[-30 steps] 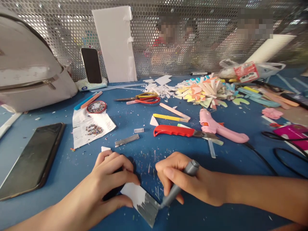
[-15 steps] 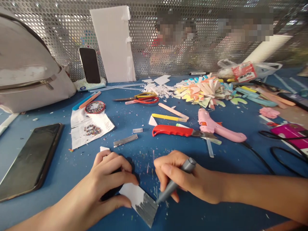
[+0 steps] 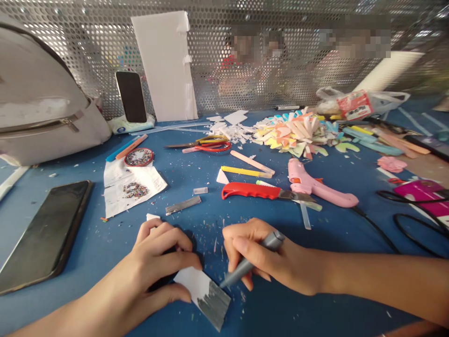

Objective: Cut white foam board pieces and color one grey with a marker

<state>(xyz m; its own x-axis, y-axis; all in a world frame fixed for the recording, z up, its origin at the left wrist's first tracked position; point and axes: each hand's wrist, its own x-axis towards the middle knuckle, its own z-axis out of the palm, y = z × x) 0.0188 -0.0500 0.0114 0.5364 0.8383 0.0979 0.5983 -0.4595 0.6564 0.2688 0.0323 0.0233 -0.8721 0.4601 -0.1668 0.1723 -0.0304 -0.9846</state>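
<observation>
A small white piece of card (image 3: 196, 283) lies on the blue table, its near right part covered in dark grey strokes. Thumb and forefinger of my left hand (image 3: 163, 262) hold it by its left corners. In my right hand (image 3: 257, 255) is a grey marker (image 3: 242, 271), its tip at the card's upper right edge, by the grey area. Beyond my hands lie a grey-coloured strip (image 3: 183, 205), a short clear stub (image 3: 200, 190) and a red-handled knife (image 3: 250, 191) with its blade bare.
A pink glue gun (image 3: 319, 185) with a black cord lies right of the knife. Scissors (image 3: 210, 142) and a heap of coloured scraps (image 3: 294, 133) are farther back. At left are a phone (image 3: 44, 234), a backpack (image 3: 45, 98) and paper with beads (image 3: 135, 189).
The marker's tip has moved up and left along the card's edge, with my right hand shifting slightly. My left hand and the card have stayed put.
</observation>
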